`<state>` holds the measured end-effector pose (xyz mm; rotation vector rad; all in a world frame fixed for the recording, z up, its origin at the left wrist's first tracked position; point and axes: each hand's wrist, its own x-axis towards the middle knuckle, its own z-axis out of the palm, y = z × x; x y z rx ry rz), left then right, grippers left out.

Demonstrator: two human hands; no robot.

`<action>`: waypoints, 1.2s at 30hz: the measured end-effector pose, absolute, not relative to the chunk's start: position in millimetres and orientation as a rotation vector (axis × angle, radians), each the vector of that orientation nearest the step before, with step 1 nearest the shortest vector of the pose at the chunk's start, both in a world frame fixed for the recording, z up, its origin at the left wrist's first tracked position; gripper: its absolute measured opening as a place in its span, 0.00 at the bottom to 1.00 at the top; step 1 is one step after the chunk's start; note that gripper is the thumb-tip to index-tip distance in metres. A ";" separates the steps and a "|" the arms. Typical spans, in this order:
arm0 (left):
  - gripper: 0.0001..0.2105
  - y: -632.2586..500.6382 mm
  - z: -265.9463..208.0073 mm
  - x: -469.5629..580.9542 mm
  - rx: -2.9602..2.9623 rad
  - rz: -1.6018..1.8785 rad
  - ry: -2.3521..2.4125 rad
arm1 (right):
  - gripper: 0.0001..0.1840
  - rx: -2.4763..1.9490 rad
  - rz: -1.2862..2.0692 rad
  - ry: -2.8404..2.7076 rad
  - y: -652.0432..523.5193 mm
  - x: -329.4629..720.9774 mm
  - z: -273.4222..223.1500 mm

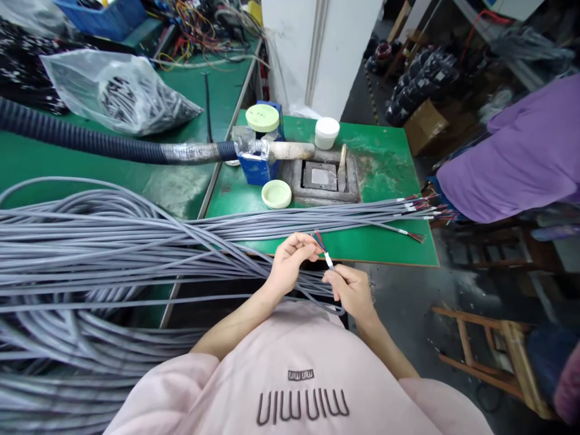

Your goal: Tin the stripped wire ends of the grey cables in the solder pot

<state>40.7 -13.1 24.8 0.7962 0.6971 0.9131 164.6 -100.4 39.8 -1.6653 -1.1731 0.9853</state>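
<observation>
My right hand [350, 289] is closed around the end of a grey cable, just below its white sleeve [328, 260]. Thin coloured wires [319, 240] fan out of that end, red and dark ones among them. Fingers of my left hand [294, 257] pinch at these wires from the left side. Behind both hands a bundle of grey cables [272, 220] runs across the green table [385, 244]. The bundle's stripped ends [419, 208] with white sleeves lie at the table's right side.
A square metal pot [321, 176] is set in the table, with a scraper-like tool [342, 169] on its rim. Nearby are a hose nozzle [290, 150], a white tub [327, 133] and a pale green lid [276, 194]. Coiled cables [67, 254] fill the left. A person in purple [516, 157] is at right.
</observation>
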 end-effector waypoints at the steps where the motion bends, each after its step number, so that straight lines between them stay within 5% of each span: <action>1: 0.09 -12.8 24.6 40.6 0.786 0.925 0.694 | 0.16 -1.665 0.993 -1.173 -100.3 163.8 39.3; 36: 0.06 -20.7 16.9 44.2 0.978 1.112 0.735 | 0.17 -1.654 0.925 -1.225 -99.1 159.6 31.6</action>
